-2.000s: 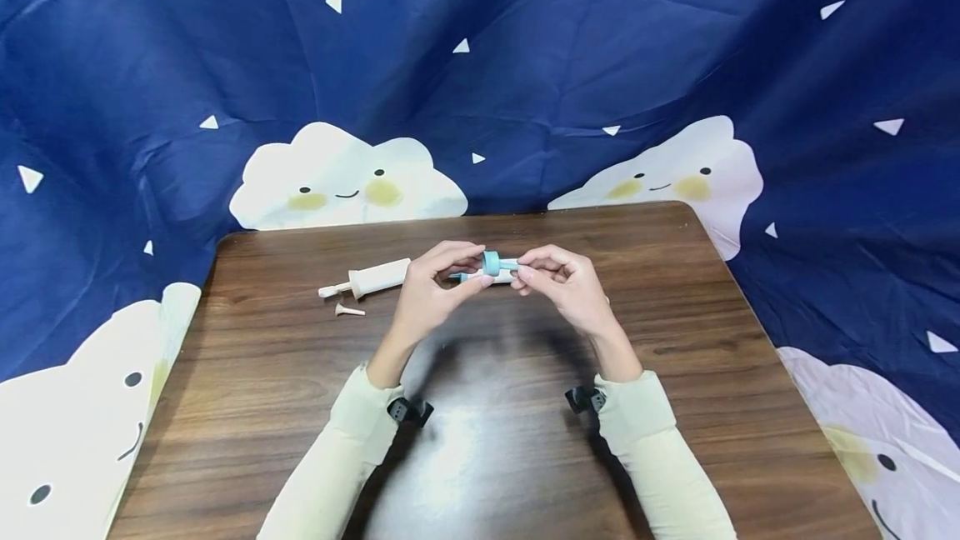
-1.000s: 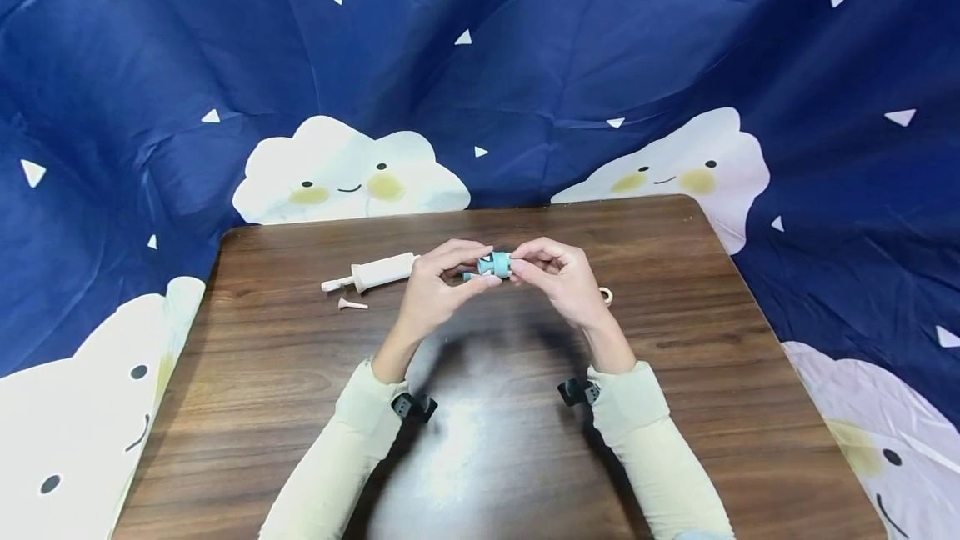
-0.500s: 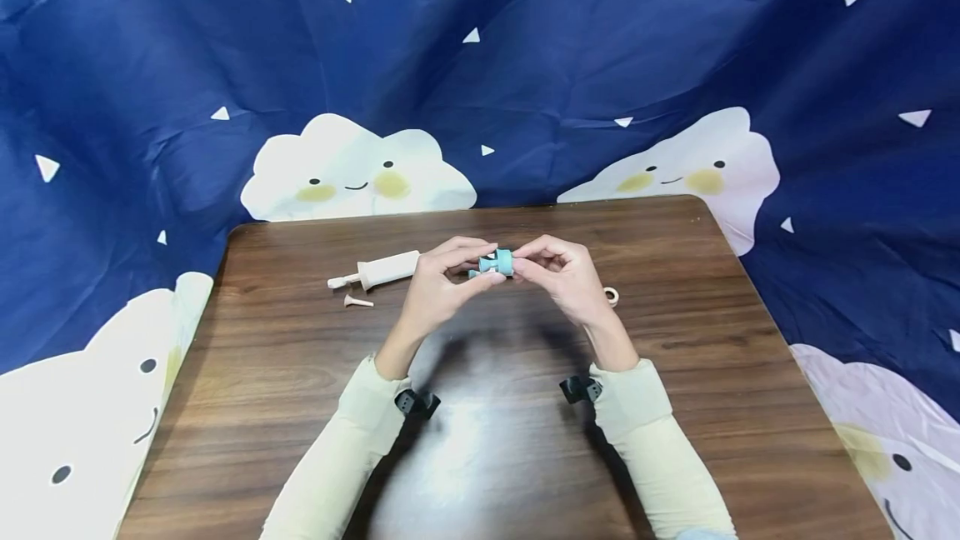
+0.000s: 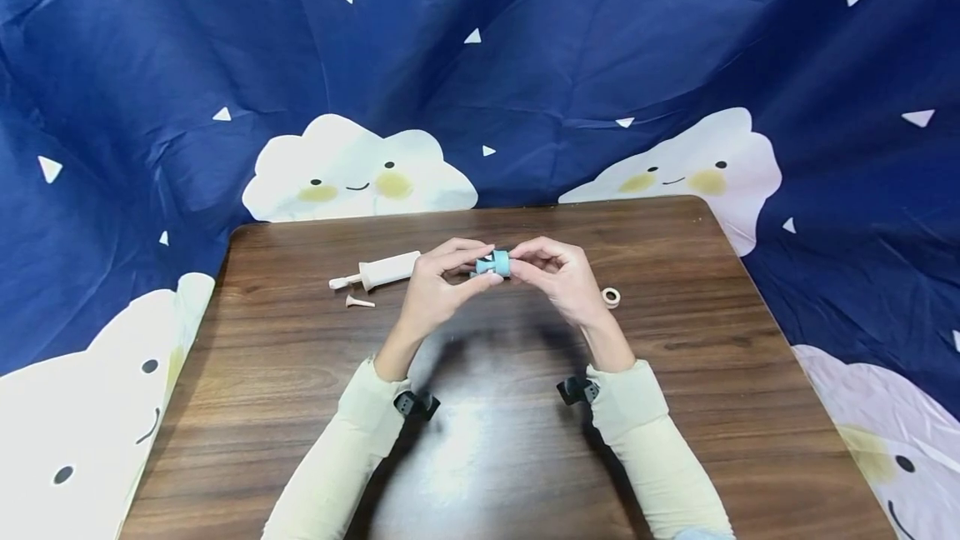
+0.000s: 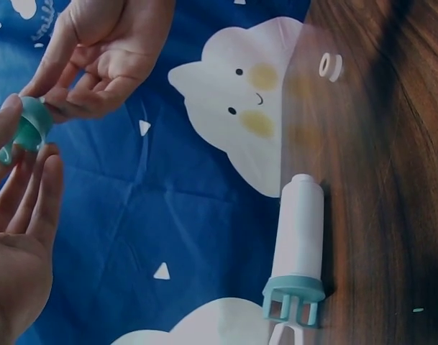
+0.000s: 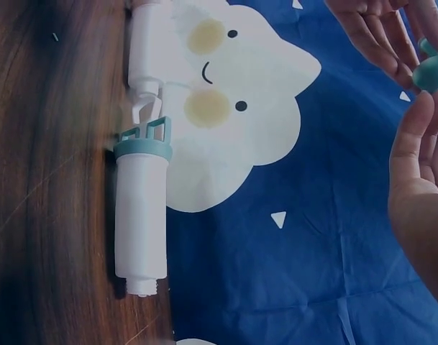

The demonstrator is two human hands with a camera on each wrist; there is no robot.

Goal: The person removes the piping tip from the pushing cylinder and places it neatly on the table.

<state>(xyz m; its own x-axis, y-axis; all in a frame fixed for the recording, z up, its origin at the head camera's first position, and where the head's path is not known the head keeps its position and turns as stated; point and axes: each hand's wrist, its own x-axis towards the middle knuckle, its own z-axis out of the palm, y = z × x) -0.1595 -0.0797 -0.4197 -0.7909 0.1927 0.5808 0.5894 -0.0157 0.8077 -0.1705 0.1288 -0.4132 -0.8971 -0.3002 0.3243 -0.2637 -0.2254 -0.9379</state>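
Observation:
A small teal plastic piece (image 4: 492, 263), a rounded cap or collar with an open prong-like part at its left, is held above the table between both hands. My left hand (image 4: 435, 286) pinches its left end between thumb and fingers. On its right side, my right hand (image 4: 558, 277) grips it with thumb and forefinger. The left wrist view shows a hollow in the teal piece (image 5: 33, 123); from the right wrist it looks dome-shaped. Behind the hands lies a white cylinder with a teal pronged collar (image 6: 141, 215), mostly hidden in the head view.
Left of my hands lies a white cylinder (image 4: 392, 270) with a beige collar and rod. A small beige tee-shaped piece (image 4: 360, 302) is in front of it. A beige ring (image 4: 611, 297) sits beyond my right wrist on the brown wooden table (image 4: 675, 457).
The teal piece has been turned end for end: its wide band, at the left two seconds ago, now faces right. The beige ring has come into view beside my right wrist.

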